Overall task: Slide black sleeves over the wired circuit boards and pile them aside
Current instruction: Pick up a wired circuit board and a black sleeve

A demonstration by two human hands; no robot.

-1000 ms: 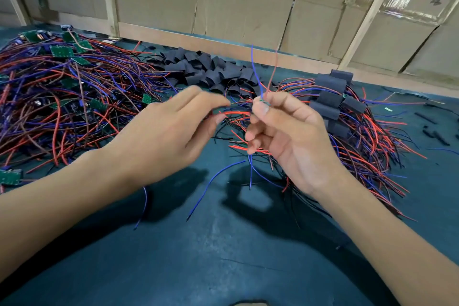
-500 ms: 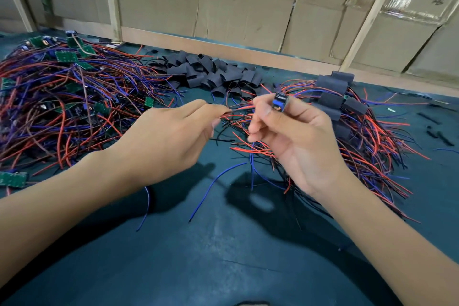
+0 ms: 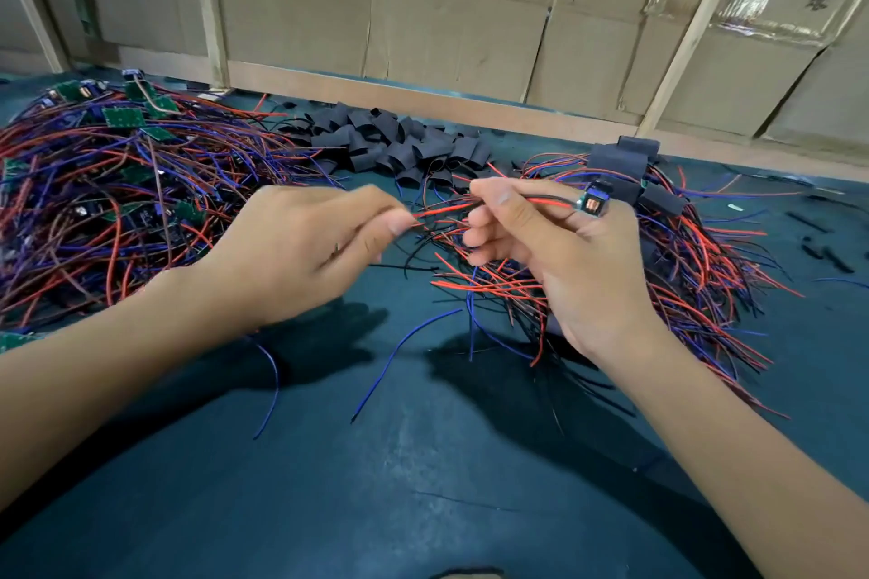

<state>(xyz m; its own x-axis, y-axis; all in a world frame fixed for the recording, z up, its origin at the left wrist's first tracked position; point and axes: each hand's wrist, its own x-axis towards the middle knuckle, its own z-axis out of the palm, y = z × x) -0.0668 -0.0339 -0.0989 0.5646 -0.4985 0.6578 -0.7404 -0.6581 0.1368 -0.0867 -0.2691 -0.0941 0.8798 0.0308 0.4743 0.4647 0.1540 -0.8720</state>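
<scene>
We work at a table point(image 3: 423, 484) covered in dark green, with a large tangle of bare boards point(image 3: 117, 183) on the left, loose sleeves point(image 3: 399, 146) at the back and the sleeved pile point(image 3: 658, 221) on the right. The biggest risk we see is that tangle: trailing wires could snag the leads and drag neighbours along. Our right hand point(image 3: 559, 259) pinches the board point(image 3: 595, 202) by its red and black leads point(image 3: 545, 202), raised just in front of the sleeved pile; our left hand point(image 3: 301, 249) pinches the leads' far end between thumb and forefinger. Neither grip holds a sleeve, so a hard pull could strain the solder joints. Printing on the wall cardboard point(image 3: 446, 28) is too blurred for us to read.
</scene>
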